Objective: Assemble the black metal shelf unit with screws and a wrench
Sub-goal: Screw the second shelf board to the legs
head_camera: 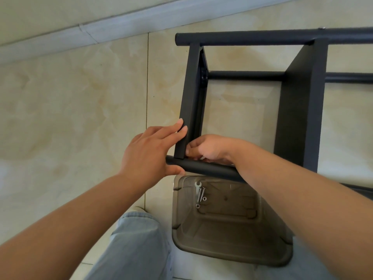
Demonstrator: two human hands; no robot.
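Two hands are on the black metal shelf unit (298, 110), which lies on its side on the tiled floor (70, 98) and fills my view from 12 to 3 o'clock. My left hand (150, 153) sits at centre with its fingers nearly straight: the fingertips (180, 124) press flat against the outer face of the end shelf panel (190, 98), while the thumb hooks under the near round post (201, 167). My right hand (210, 147), just toward 3 o'clock of the left, has its fingers curled in at the joint where that panel meets the post; I cannot tell what, if anything, they pinch.

A second shelf panel (302, 102) stands toward 2 o'clock, joined to the far round post (262, 38) at 1 o'clock.

At 5 o'clock, directly below the near post, a translucent grey bin (232, 253) rests on the floor. Inside lie a small wrench (198, 186), two screws (201, 194) and two washers (204, 198), close together.

A leg in light jeans (137, 245) shows at 6 o'clock
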